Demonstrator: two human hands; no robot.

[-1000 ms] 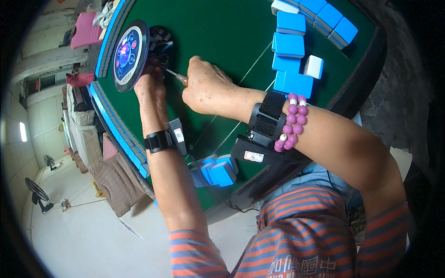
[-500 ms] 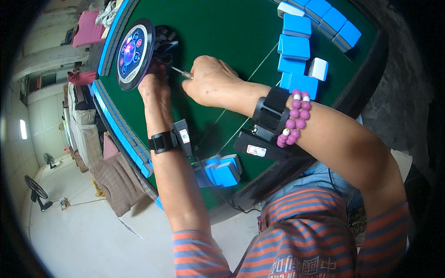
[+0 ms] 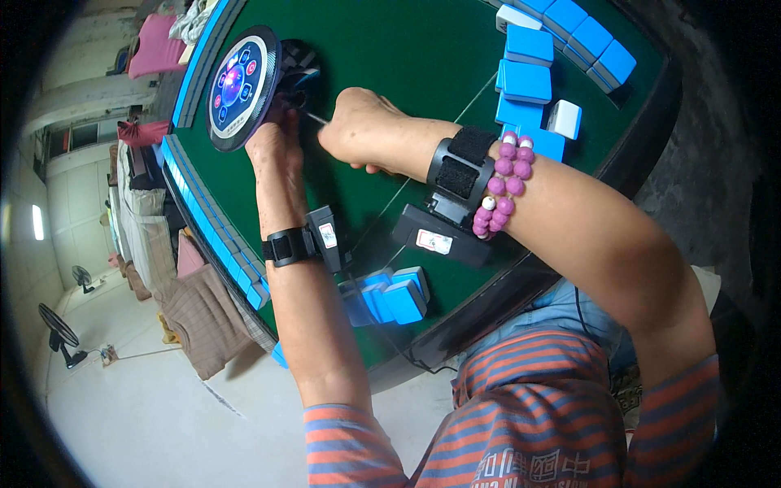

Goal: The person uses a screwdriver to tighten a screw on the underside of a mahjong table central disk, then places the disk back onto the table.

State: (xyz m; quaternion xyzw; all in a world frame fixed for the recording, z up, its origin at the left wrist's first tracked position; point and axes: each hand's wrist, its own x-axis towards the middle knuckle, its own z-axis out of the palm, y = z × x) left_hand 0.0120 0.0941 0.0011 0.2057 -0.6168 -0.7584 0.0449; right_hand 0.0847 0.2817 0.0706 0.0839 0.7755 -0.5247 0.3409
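A round control panel (image 3: 232, 86) with lit buttons is tipped on its side above the green mahjong table (image 3: 407, 49). My left hand (image 3: 275, 142) grips it from behind at its lower edge; most of those fingers are hidden. Behind the panel sits a dark mechanism (image 3: 298, 67). My right hand (image 3: 362, 130) is closed around a screwdriver (image 3: 316, 119), whose thin metal shaft points at the panel's underside. Its handle is covered by the hand, and I cannot tell whether the tip touches a screw.
Blue-backed mahjong tiles (image 3: 526, 83) lie loosely at the right, near a tile row (image 3: 590, 37). More tiles (image 3: 399, 299) lie by the near edge, and a long row (image 3: 211, 220) lines the left side. A brown cloth-covered chair (image 3: 207, 321) stands at the left.
My right hand has shifted slightly left and turned, so the screwdriver's handle has gone out of sight. The left hand keeps its hold on the panel. The whole view has shifted a little.
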